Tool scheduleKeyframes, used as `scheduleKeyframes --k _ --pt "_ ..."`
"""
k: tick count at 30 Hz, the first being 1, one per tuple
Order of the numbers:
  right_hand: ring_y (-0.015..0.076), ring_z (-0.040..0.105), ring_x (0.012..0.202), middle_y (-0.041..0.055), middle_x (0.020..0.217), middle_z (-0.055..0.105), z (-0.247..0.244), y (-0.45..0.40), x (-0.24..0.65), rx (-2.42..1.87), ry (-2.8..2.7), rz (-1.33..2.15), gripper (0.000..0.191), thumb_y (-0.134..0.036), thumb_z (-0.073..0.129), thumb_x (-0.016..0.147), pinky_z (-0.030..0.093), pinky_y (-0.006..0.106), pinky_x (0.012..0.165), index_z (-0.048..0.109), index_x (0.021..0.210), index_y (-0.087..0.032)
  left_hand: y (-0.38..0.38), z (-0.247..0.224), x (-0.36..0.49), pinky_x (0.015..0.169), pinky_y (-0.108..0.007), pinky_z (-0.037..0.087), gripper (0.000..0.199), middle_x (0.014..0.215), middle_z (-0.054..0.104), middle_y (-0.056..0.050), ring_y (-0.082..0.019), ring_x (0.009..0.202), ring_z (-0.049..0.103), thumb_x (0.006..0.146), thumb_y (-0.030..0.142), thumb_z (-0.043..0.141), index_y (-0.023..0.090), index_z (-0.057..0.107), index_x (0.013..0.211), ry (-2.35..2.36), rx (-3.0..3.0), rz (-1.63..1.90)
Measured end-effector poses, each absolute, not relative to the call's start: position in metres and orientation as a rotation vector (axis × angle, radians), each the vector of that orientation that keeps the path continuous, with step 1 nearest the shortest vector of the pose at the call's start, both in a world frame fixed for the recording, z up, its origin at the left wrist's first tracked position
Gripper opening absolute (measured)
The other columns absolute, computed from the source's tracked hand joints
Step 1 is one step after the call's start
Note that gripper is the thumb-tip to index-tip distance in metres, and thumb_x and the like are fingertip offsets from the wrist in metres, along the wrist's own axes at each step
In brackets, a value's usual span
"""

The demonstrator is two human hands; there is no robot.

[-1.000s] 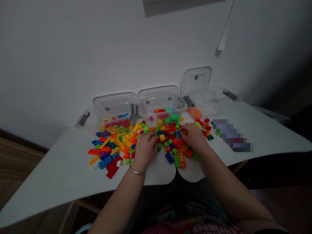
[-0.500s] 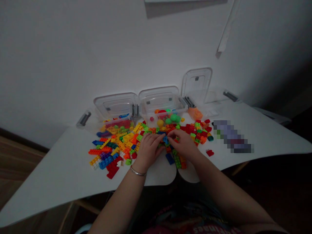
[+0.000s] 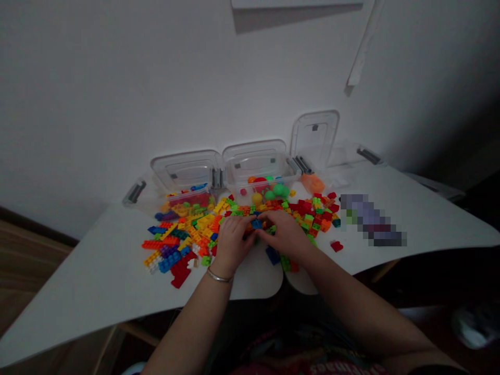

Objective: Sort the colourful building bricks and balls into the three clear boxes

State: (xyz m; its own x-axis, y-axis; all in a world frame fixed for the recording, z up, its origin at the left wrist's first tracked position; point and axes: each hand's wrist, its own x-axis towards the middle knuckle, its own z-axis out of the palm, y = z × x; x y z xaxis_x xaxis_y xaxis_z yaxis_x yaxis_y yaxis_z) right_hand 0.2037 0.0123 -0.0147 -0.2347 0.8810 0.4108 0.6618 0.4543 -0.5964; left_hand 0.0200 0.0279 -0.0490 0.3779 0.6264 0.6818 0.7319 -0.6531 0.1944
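A small blue toy brick is pinched between the fingertips of my two hands, just above the table's middle. My left hand, with a bracelet at its wrist, closes on the brick's left side. From the other side my right hand grips it with thumb and forefinger. A dark blue brick lies below my right hand, beside green bricks partly hidden by that hand. Loose bricks in many colours spread out to the left, and more red and green bricks to the right.
Clear plastic boxes with raised lids stand along the wall: one with bricks, one with coloured balls, one with an orange item. A blurred-out object lies at the right on the white table. One red brick lies apart.
Both hands have shifted slightly left together with the blue brick. My right hand has come closer to my left, and the brick looks turned.
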Motion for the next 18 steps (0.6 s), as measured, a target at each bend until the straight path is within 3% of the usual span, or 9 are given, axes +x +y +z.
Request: scheduleKeyframes --k 4,9,18 --pt "0.0212 0.062 0.103 0.0063 0.109 0.07 0.014 0.033 0.22 -1.207 -1.853 0.317 0.028 -0.027 0.061 0.084 0.048 0.038 0.094 0.067 0.111 -0.022 0.027 -0.047 0.021 0.089 -0.042 0.048 0.033 0.105 0.068 -0.009 -0.025 0.098 0.062 0.086 0.017 0.057 0.019 0.058 0.119 -1.289 -2.473 -1.123" --pt "0.0193 0.063 0.091 0.0055 0.108 0.07 0.046 0.079 0.236 -1.239 -1.626 0.225 0.032 -0.031 0.057 0.085 0.051 0.036 0.085 0.068 0.114 -0.023 0.026 -0.045 0.022 0.09 -0.044 0.047 0.03 0.105 0.069 -0.008 -0.025 0.099 0.061 0.085 0.014 0.054 0.02 0.06 0.113 -1.331 -2.479 -1.095" --pt "0.0216 0.064 0.1 0.0078 0.11 0.073 0.047 0.118 0.198 -1.393 -1.847 0.227 0.036 -0.032 0.057 0.089 0.047 0.037 0.094 0.067 0.121 -0.02 0.029 -0.045 0.019 0.09 -0.044 0.046 0.02 0.108 0.069 -0.007 -0.023 0.1 0.061 0.086 0.014 0.054 0.022 0.068 0.099 -1.288 -2.542 -1.015"
